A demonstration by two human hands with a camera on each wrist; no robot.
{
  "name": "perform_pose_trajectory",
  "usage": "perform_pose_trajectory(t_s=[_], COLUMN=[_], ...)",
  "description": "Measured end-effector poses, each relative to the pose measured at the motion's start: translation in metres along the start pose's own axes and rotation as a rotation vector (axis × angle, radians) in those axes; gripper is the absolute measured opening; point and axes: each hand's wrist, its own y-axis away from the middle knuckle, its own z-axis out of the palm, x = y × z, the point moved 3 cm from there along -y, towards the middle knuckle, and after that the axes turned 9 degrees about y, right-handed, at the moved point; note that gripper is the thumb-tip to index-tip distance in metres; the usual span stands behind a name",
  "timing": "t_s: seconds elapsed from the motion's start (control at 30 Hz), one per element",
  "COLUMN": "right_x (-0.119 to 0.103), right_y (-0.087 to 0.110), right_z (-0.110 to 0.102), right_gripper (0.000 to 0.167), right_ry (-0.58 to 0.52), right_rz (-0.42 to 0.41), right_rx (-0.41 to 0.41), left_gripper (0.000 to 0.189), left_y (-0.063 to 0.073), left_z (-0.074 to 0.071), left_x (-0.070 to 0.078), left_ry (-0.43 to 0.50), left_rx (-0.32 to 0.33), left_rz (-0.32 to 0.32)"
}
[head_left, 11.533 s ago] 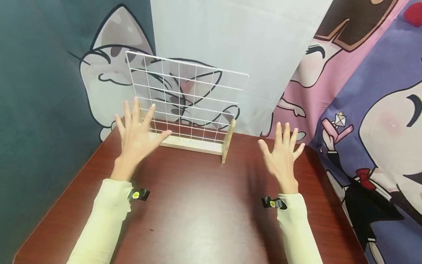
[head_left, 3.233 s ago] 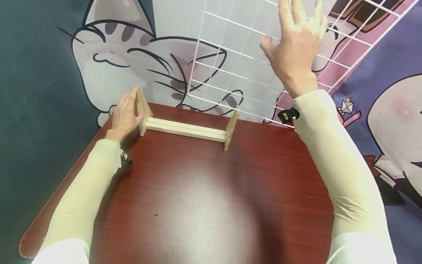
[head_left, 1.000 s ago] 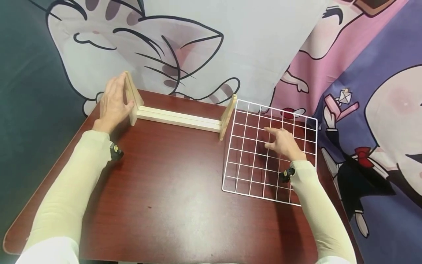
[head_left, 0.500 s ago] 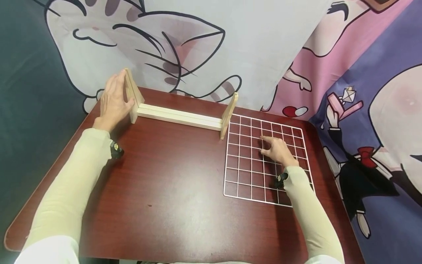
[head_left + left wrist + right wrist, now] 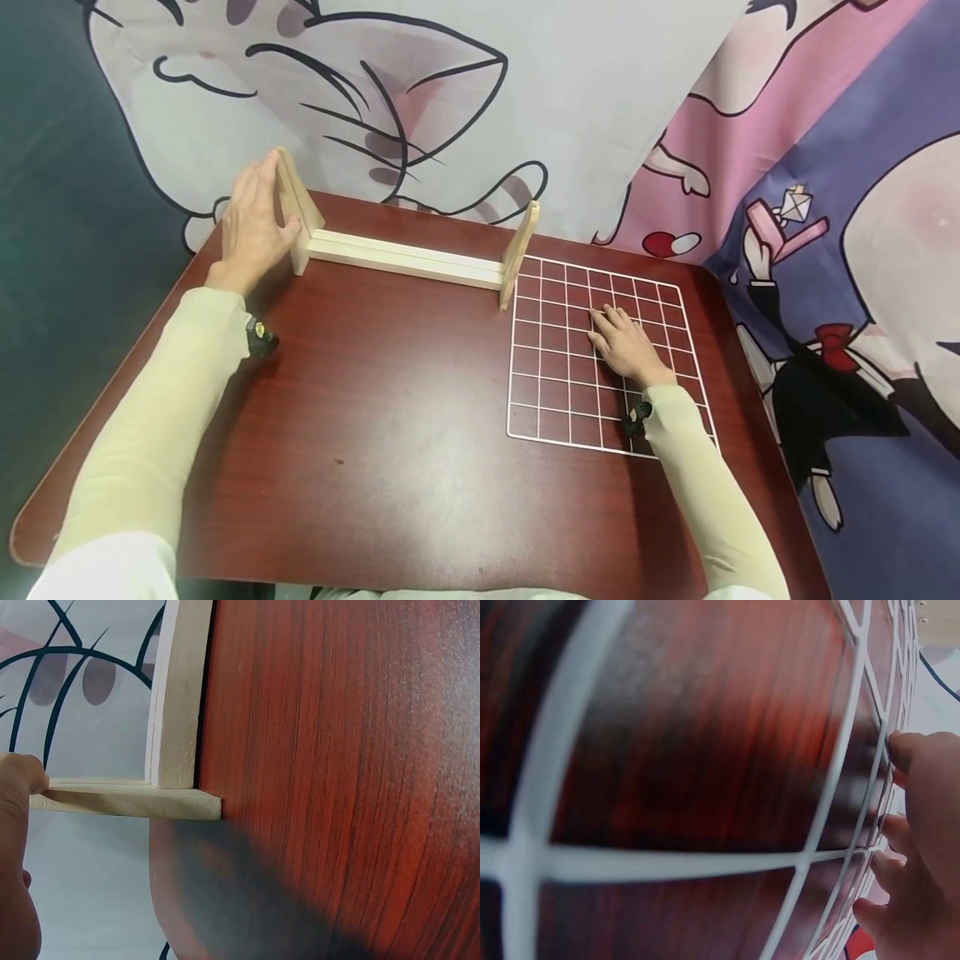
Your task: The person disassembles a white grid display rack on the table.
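A pale wooden stand [image 5: 405, 257] with a grooved crossbar and two upright end panels stands near the back of the table. My left hand [image 5: 251, 225] holds its left end panel from the outer side, fingertips at the top and thumb by the front edge. In the left wrist view, a digit touches the edge of that panel [image 5: 135, 802]. A white wire grid panel [image 5: 568, 382] lies flat on the table right of the stand, its back left corner close by the right end panel [image 5: 519, 254]. On the grid rests my right hand [image 5: 622, 346], fingers relaxed and slightly spread.
The dark red-brown table [image 5: 375, 467] has a rounded left front corner. Behind it hangs a white cloth [image 5: 585, 83] with a cartoon cat, meeting a pink and purple cartoon cloth [image 5: 810, 250] at the right. A dark green cloth [image 5: 45, 250] covers the left side.
The grid first stood in the stand, was later raised clear by the right hand, then lowered flat on the table at the right. The right fingers have since loosened. The left hand stays on the stand.
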Motion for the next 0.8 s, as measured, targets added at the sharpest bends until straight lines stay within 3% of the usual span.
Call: perform_pose_trajectory(t_s=[0.37, 0.53, 0.67, 0.8], right_x=[-0.002, -0.006, -0.015, -0.023], right_y=[0.001, 0.001, 0.0, 0.002], right_z=[0.001, -0.005, -0.023, -0.058], right_gripper=[0.055, 0.058, 0.062, 0.064], right_ry=[-0.016, -0.061, -0.106, -0.182], right_rz=[0.038, 0.046, 0.033, 0.026], right_rx=[-0.001, 0.043, 0.124, 0.236], left_gripper=[0.089, 0.088, 0.085, 0.08], left_y=[0.002, 0.006, 0.01, 0.011], left_z=[0.0, -0.002, -0.004, -0.003], left_x=[-0.002, -0.003, -0.004, 0.0], left_ry=[0.005, -0.002, -0.011, -0.005], left_rx=[0.001, 0.003, 0.016, 0.021], left_rz=[0.003, -0.006, -0.036, -0.056])
